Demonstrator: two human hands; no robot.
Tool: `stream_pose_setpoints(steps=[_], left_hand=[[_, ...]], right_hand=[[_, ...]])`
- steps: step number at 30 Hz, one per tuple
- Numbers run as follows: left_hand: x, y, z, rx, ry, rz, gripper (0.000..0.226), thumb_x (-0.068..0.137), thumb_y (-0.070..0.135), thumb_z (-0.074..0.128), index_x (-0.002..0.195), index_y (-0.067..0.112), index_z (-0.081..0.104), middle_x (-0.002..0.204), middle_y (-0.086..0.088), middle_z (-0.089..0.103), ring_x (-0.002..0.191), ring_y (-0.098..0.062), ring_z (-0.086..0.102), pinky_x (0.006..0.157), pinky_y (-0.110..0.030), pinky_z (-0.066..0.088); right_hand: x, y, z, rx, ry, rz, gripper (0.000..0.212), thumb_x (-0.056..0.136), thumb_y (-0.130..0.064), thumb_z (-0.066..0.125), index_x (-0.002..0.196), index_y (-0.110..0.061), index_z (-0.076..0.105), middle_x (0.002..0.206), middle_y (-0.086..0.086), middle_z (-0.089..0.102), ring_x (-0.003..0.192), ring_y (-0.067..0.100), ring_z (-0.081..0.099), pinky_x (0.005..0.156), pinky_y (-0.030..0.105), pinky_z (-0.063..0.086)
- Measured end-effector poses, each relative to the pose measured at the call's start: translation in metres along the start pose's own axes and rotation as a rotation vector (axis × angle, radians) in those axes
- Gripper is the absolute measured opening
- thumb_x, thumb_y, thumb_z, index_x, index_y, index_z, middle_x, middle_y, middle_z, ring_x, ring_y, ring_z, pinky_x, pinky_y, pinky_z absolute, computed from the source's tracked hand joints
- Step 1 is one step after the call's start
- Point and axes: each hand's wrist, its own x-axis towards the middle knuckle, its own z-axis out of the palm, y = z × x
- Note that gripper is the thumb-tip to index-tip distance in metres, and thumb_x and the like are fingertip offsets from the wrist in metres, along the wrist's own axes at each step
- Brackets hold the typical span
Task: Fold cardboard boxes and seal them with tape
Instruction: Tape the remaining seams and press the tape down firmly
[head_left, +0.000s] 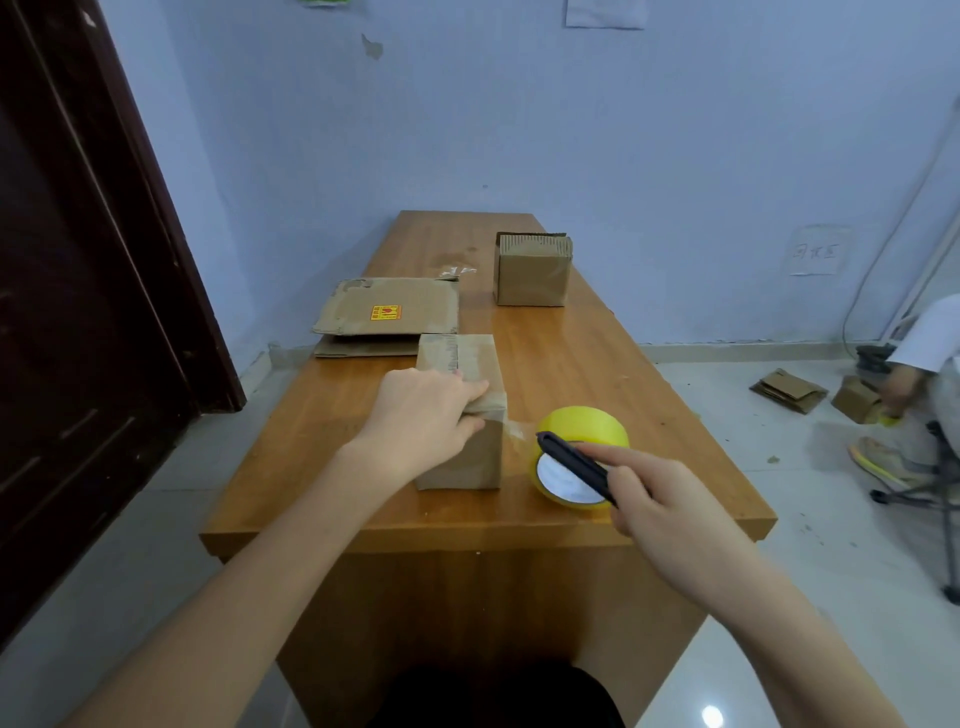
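A small brown cardboard box (467, 457) stands near the front of the wooden table (571, 353), its top covered with clear tape. My left hand (421, 415) lies on the box's near top edge, fingers pressing the tape down. A strip of clear tape runs from the box's right side to a yellow tape roll (576, 457) standing on edge beside it. My right hand (660, 499) holds a dark utility knife (576, 465), its tip pointing at the tape strip between roll and box.
Flattened cardboard sheets (389, 317) lie stacked at the table's left. Another folded box (532, 270) stands at the far right of the table. A dark door (78, 260) is at left. A seated person (919, 374) with boxes on the floor is at right.
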Motion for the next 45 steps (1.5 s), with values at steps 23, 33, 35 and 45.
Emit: stream_pose_setpoints(steps=[23, 33, 35, 45], left_hand=[[0.0, 0.004, 0.001, 0.015, 0.014, -0.023, 0.047, 0.097, 0.05, 0.035, 0.143, 0.04, 0.032, 0.146, 0.006, 0.044, 0.115, -0.014, 0.057, 0.074, -0.025, 0.046], [-0.002, 0.004, 0.002, 0.003, 0.061, -0.018, 0.048, 0.097, 0.05, 0.034, 0.144, 0.04, 0.032, 0.147, 0.006, 0.042, 0.12, -0.013, 0.053, 0.077, -0.026, 0.046], [-0.002, 0.004, 0.003, -0.002, 0.067, -0.014, 0.048, 0.097, 0.05, 0.034, 0.144, 0.04, 0.032, 0.147, 0.006, 0.042, 0.121, -0.012, 0.052, 0.078, -0.025, 0.046], [-0.006, 0.008, 0.008, 0.044, 0.099, 0.042, 0.051, 0.098, 0.052, 0.028, 0.146, 0.032, 0.029, 0.136, 0.0, 0.052, 0.11, -0.017, 0.058, 0.072, -0.028, 0.045]], right_hand=[[0.088, 0.127, -0.005, -0.304, 0.492, 0.253, 0.019, 0.094, -0.003, 0.048, 0.108, 0.009, 0.047, 0.113, 0.027, 0.045, 0.1, 0.039, 0.045, 0.081, 0.038, 0.035], [0.094, 0.138, 0.004, -0.592, 0.354, 0.381, 0.031, 0.093, -0.018, 0.046, 0.116, 0.003, 0.049, 0.129, 0.025, 0.041, 0.118, 0.04, 0.038, 0.1, 0.044, 0.031], [0.095, 0.125, -0.001, -0.565, 0.387, 0.336, 0.041, 0.093, -0.022, 0.048, 0.129, -0.002, 0.045, 0.138, 0.024, 0.034, 0.127, 0.04, 0.032, 0.107, 0.046, 0.024], [0.117, -0.006, -0.002, -0.408, -0.009, -0.269, 0.026, 0.097, -0.028, 0.042, 0.104, -0.028, 0.068, 0.097, -0.009, 0.052, 0.088, 0.013, 0.052, 0.078, 0.031, 0.042]])
